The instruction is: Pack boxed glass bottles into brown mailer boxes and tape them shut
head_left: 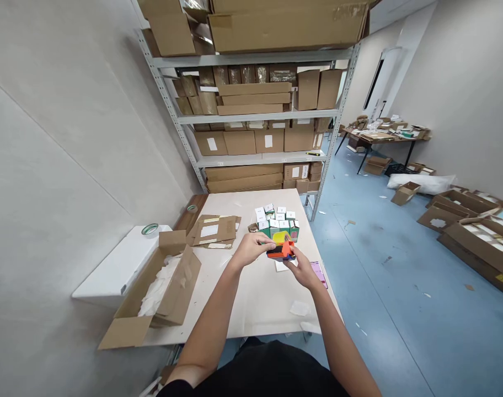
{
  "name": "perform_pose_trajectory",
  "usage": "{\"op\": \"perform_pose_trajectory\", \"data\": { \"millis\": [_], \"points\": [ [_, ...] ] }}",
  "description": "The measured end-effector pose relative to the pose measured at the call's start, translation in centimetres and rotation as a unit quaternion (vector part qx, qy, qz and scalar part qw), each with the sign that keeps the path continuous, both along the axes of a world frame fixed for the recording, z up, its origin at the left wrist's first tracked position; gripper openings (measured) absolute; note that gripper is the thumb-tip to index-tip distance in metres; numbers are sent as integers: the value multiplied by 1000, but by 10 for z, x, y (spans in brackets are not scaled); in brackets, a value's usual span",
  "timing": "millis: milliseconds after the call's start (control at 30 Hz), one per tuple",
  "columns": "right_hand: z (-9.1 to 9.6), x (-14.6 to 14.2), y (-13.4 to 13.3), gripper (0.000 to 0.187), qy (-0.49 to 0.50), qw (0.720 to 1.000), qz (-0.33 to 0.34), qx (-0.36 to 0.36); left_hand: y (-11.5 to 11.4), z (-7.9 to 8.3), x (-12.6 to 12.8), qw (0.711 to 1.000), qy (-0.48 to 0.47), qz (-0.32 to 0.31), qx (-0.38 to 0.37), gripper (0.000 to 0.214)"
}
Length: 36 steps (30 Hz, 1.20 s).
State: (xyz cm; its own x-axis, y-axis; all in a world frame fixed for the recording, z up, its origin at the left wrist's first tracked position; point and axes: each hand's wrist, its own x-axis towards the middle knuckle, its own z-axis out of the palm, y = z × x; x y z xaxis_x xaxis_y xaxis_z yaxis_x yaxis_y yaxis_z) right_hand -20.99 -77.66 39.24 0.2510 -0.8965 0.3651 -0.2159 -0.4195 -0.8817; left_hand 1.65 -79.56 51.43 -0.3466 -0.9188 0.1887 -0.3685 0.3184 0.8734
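Note:
Over the table, a red-orange and black tape dispenser (285, 251) with a roll of yellow tape (281, 237) is between my two hands. My right hand (301, 267) is closed around its right side. The fingers of my left hand (253, 248) are pressed together at its left end; whether they pinch the tape end there is too small to see. Just beyond the dispenser stand several small green and white boxes (274, 225) in a cluster. A phone with a pink screen (319, 274) lies by my right wrist. A white paper (281, 266) is partly hidden under my hands.
Flattened cardboard (216, 230) lies on the table's (251, 303) left side. Nearer is an open carton (169, 292) with white packing inside. A tape roll (149, 229) rests on a white surface. Metal shelving (260, 160) with cartons stands behind; open boxes (462, 207) sit on the floor at right.

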Motion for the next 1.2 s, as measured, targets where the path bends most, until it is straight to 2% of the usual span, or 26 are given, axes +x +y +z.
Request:
{"op": "perform_pose_trajectory", "data": {
  "millis": [100,233,567,733,967,1200],
  "points": [
    [-2,0,-2,42,24,999,2,-31,0,-5,4,999,5,42,1,31],
    [-10,-1,-5,47,50,998,-4,-38,2,-7,3,997,0,79,-18,31],
    [-24,-6,-13,50,71,997,-25,-30,9,-7,-9,987,-8,106,-117,23],
    [-17,-6,-13,49,65,997,-27,-30,8,-1,-11,980,-37,109,-162,21],
    [2,5,-13,46,51,997,-20,-47,5,9,-13,940,-98,136,-296,22],
    [5,18,-16,49,31,998,-4,-56,2,9,-7,911,-143,151,-355,23]
  ]
}}
